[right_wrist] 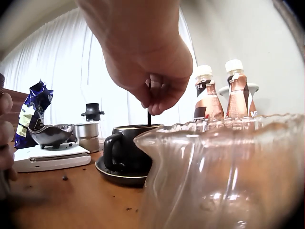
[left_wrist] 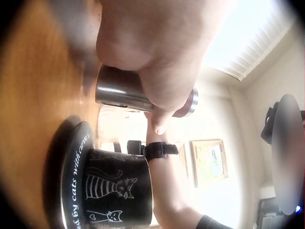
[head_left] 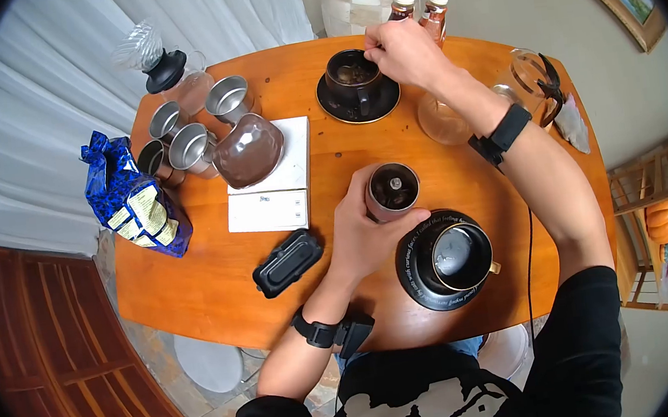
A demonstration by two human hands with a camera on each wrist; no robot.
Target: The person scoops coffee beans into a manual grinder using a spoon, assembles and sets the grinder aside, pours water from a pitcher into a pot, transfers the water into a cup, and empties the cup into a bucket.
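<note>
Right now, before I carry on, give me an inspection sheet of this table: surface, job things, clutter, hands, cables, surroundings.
Surface: wooden table, a few dark crumbs near the far saucer in the right wrist view.
Job's things: steel grinder, open top, upright; far black cup on a saucer, a thin dark stick dipped in it.
Clutter: near black cup on its saucer, white scale carrying a glass dripper, steel cups, blue bag, black lid, two bottles, glass carafe.
Hands: left hand grips the grinder; right hand pinches the stick.
Cables: one black lead off the near table edge.
Surroundings: white curtain, framed picture, wooden chair.
</note>
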